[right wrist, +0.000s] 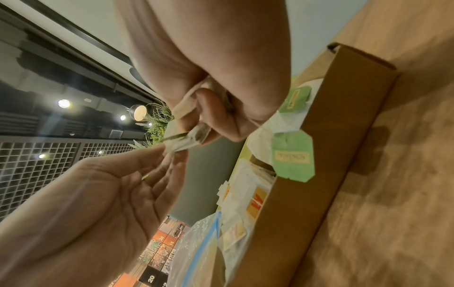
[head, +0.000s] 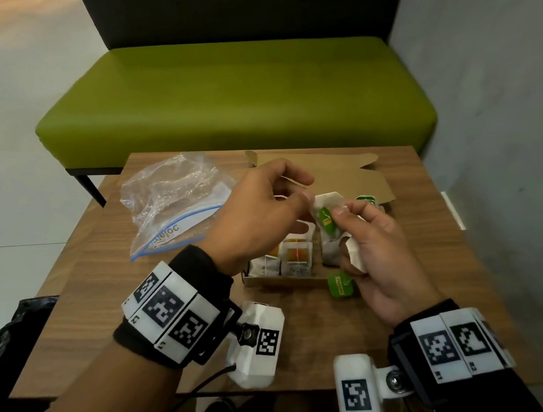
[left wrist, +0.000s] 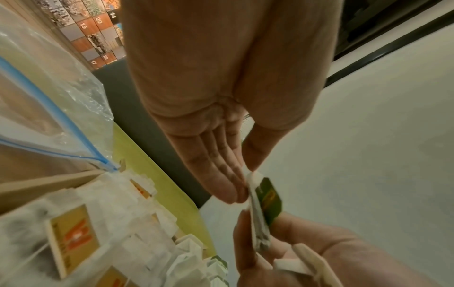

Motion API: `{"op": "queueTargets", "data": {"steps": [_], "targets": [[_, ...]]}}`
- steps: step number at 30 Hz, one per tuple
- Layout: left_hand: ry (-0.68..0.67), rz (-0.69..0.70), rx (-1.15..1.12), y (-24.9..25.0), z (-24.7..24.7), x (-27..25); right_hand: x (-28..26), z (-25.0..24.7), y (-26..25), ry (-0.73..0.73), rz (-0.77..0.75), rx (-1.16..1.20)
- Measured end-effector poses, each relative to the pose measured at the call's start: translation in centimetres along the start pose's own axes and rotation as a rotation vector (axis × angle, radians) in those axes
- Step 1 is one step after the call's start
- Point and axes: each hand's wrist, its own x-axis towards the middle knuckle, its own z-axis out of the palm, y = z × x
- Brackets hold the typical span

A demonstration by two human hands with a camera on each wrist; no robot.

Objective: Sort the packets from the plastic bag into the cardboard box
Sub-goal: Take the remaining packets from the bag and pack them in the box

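Note:
A white tea packet with a green tag [head: 327, 220] is held above the open cardboard box [head: 283, 278]. My left hand [head: 305, 198] pinches its top edge, and my right hand [head: 340, 212] pinches its lower part. In the left wrist view the packet [left wrist: 263, 203] stands edge-on between the left fingertips [left wrist: 233, 192] and the right hand. The right palm also holds a second white packet [head: 352, 252], and a green tag [head: 341, 286] dangles below it. Several packets with orange labels [head: 295, 254] stand in the box. The clear plastic bag [head: 173, 201] lies crumpled to the left.
The box and bag sit on a small wooden table [head: 102, 297]. A green bench [head: 232, 100] stands behind it and a grey wall [head: 509, 105] rises close on the right. A black bag [head: 10, 330] sits off the table's left edge.

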Motion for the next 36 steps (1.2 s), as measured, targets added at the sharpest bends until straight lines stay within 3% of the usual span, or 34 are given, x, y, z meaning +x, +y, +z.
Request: {"op": "queueTargets", "data": {"steps": [9, 12, 16, 22, 26, 30, 36], "targets": [[0.044, 0.078, 0.002, -0.4, 1.3, -0.1, 0.0, -0.4, 0.3, -0.006, -0.054, -0.024], [0.113, 0.059, 0.001, -1.1, 1.1, 0.1, 0.3, -0.7, 0.8, 0.067, -0.083, -0.027], [0.170, 0.052, 0.074, -1.6, 0.5, 0.6, 0.3, -0.7, 1.2, 0.148, -0.213, -0.154], [0.210, 0.021, 0.044, -1.8, -0.3, 0.7, -0.1, 0.1, 1.0, 0.063, -0.470, -0.480], [0.215, 0.021, -0.008, -1.6, 0.0, 0.5, -0.2, 0.9, 1.5, -0.014, -0.443, -0.575], [0.208, 0.042, -0.012, -1.6, 0.0, 0.5, 0.1, 1.0, 1.8, 0.013, -0.448, -0.593], [0.201, 0.052, 0.048, -1.8, -0.5, 0.4, 0.7, 0.7, 1.3, 0.042, -0.349, -0.400]]}}
